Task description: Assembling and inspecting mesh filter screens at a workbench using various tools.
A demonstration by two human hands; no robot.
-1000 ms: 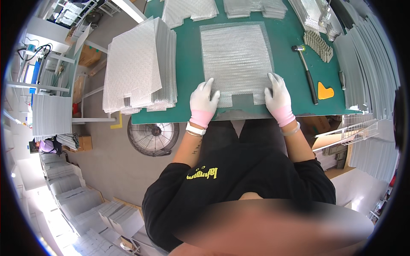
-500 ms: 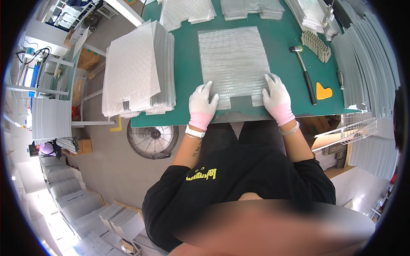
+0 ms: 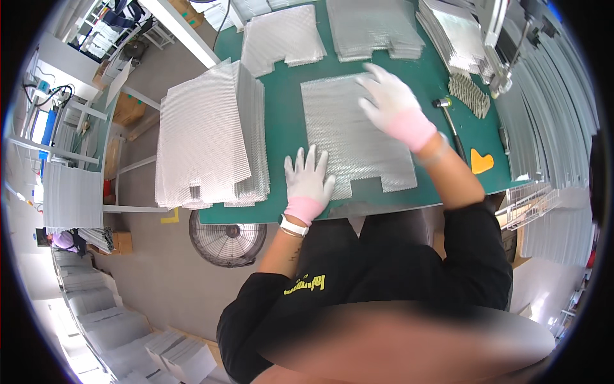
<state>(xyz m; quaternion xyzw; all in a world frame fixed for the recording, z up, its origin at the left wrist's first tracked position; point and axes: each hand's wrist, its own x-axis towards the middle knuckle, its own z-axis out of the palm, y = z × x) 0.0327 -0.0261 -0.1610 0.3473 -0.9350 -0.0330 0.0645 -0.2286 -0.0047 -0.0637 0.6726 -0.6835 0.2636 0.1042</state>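
A translucent ribbed plastic sheet point(image 3: 352, 137) with a notch in its near edge lies flat on the green table point(image 3: 275, 109) before me. My left hand point(image 3: 308, 179), in a white glove with a pink cuff, rests by the sheet's near left edge, fingers spread. Over the sheet's far right part is my right hand point(image 3: 391, 102), gloved alike, its fingers extended and apart; whether it touches the sheet I cannot tell. Neither hand grips anything.
Left of the sheet stands a tall stack of similar sheets point(image 3: 201, 137). Farther back lie two more stacks, one left point(image 3: 281, 41) and one right point(image 3: 374, 32). On the right are a hammer point(image 3: 455, 131), an orange scraper point(image 3: 481, 161) and ridged strips point(image 3: 469, 96). A floor fan point(image 3: 228, 243) stands below.
My right hand has left the sheet's near right corner and moved to its far right part. My left hand stays near the left edge, its fingers spread wider. The view has shifted.
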